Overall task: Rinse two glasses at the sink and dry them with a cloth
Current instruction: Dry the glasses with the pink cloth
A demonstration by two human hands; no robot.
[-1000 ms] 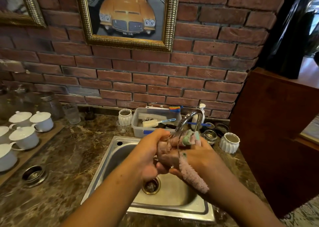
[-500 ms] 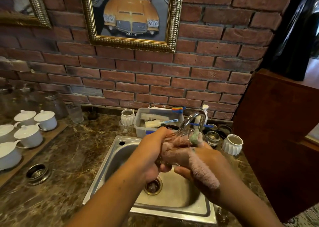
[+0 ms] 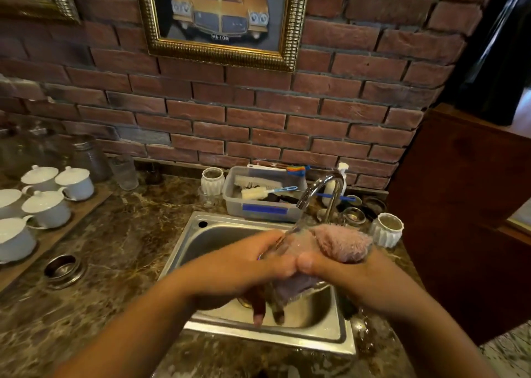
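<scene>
A brown marbled counter (image 3: pixel 120 234) with one steel sink (image 3: pixel 218 231) set into it fills the lower frame. Two bare forearms come in from the bottom edge and meet over the basin at lower centre.

The left hand (image 3: pixel 244 262) is curled round one clear glass (image 3: pixel 280 245), which is blurred and lies between the two hands above the sink. The right hand (image 3: pixel 339 271) grips one fluffy pink cloth (image 3: pixel 342 242) and presses it against the glass. The thumbs of the two hands touch. Two fingertips show below the hands, but whose they are cannot be told.

At the left, one round steel ring (image 3: pixel 64 267) is sunk into the counter. Beyond it, five white lidded cups (image 3: pixel 47 208) stand close together on a wooden board (image 3: pixel 86 205) at the left edge.

Behind the sink, one curved chrome tap (image 3: pixel 324 184) arches toward the hands. To its left is one clear plastic tub (image 3: pixel 258 209) holding at least two brushes. Two ribbed white pots stand on the counter: one (image 3: pixel 212 181) just left of the tub, the other (image 3: pixel 386 229) right of the tap. One empty tumbler (image 3: pixel 125 172) and one lidded jar (image 3: pixel 89 156) stand at the back left.

A red brick wall (image 3: pixel 287 119) rises behind the counter. It carries two gilt frames: one (image 3: pixel 224 54) at upper centre round a yellow car, one (image 3: pixel 61 1) at the upper left corner. A dark wooden panel (image 3: pixel 459 205) closes off the right.
</scene>
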